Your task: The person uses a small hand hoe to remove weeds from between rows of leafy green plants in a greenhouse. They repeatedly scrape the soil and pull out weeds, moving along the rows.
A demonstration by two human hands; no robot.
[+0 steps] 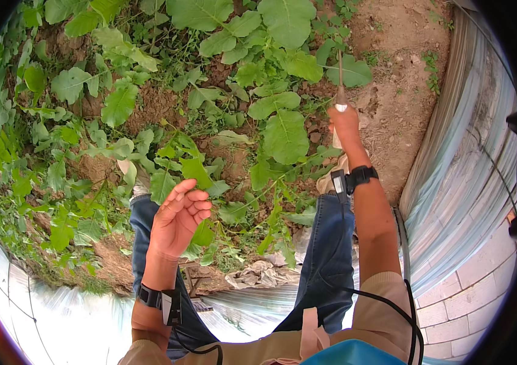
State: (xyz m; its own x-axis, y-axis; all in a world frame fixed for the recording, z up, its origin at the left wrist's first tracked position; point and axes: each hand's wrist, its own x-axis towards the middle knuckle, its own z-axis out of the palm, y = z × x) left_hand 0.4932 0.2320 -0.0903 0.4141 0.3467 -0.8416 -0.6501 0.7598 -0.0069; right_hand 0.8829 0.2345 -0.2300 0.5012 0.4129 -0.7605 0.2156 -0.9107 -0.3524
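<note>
My right hand (345, 124) is closed around the pale handle of a garden hand tool (341, 77). Its thin shaft points away from me, and its far end is hidden among leaves, so the exact kind cannot be told. Palm up and fingers loosely curled, my left hand (181, 221) holds nothing that I can see. Just beyond its fingertips is a bright green leaf (196, 172); whether they touch is unclear. Broad-leaved green plants (286, 136) grow between and ahead of my feet.
Bare soil (388, 109) runs along the right, beside a wall of translucent plastic sheeting (454, 150). Pale blocks (463, 305) show at lower right. Crumpled sheeting (265, 275) lies behind my feet. Black cables (383, 301) hang from my wrist devices. Dense plants (64, 86) cover the left.
</note>
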